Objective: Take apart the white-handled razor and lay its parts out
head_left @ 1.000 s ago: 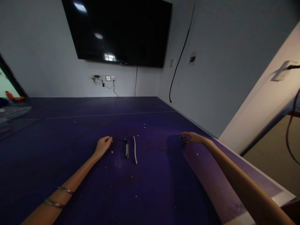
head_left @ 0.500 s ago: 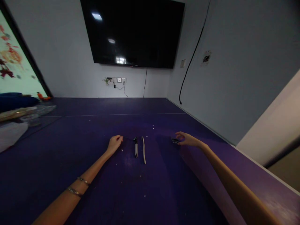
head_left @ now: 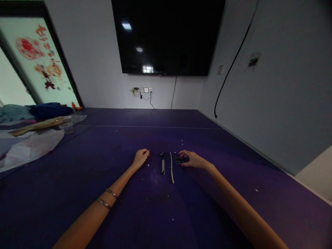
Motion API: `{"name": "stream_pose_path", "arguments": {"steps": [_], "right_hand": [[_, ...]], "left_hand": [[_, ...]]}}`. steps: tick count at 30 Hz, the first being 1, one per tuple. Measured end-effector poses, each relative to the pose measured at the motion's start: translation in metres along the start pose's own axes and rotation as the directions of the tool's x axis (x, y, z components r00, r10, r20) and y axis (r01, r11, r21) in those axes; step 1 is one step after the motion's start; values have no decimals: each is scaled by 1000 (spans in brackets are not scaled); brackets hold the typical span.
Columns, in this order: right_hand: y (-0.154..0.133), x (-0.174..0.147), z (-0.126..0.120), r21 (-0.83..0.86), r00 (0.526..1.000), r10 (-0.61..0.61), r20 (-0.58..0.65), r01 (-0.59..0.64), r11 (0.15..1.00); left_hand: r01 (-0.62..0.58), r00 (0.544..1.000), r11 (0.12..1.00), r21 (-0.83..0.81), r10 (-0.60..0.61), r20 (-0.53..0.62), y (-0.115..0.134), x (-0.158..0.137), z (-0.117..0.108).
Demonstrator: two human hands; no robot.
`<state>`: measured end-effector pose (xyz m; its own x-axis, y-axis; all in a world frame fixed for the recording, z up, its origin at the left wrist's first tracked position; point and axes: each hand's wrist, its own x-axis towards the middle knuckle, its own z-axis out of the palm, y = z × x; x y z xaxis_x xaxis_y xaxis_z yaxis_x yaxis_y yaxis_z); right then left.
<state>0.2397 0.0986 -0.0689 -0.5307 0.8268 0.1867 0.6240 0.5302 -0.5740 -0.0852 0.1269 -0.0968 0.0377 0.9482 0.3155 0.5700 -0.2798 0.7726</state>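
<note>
My left hand (head_left: pixel 140 158) rests on the purple surface with its fingers curled closed; whatever is inside them, if anything, is hidden. Just to its right lies a razor (head_left: pixel 163 166), its dark head pointing away from me. Beside the razor is a slim, pale toothbrush (head_left: pixel 172 170), roughly parallel to it. Right of the toothbrush, my right hand (head_left: pixel 193 160) grips a small dark, partly see-through case (head_left: pixel 178 160) between thumb and fingers, low over the surface. What the case contains is too small to tell.
White specks dot the purple surface (head_left: pixel 145 218). Plastic bags (head_left: pixel 38 145) and dark blue cloth (head_left: pixel 52 109) lie at the far left. Behind stand a wall-mounted television (head_left: pixel 168 38) and wall sockets (head_left: pixel 146 90). A black cable (head_left: pixel 228 71) hangs on the right wall.
My right hand has brought the small dark case leftward, close to the toothbrush. My left hand stays by the razor. The whole view has shifted as my head turned left.
</note>
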Motion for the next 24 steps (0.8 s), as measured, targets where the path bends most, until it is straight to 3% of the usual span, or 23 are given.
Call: {"name": "stream_pose_path", "arguments": {"steps": [24], "right_hand": [[-1,-1,2,-54,1000,17,-7,-17,998]], "left_hand": [[8,1000,1000,-29,-8,9,2,-1,0]]}}
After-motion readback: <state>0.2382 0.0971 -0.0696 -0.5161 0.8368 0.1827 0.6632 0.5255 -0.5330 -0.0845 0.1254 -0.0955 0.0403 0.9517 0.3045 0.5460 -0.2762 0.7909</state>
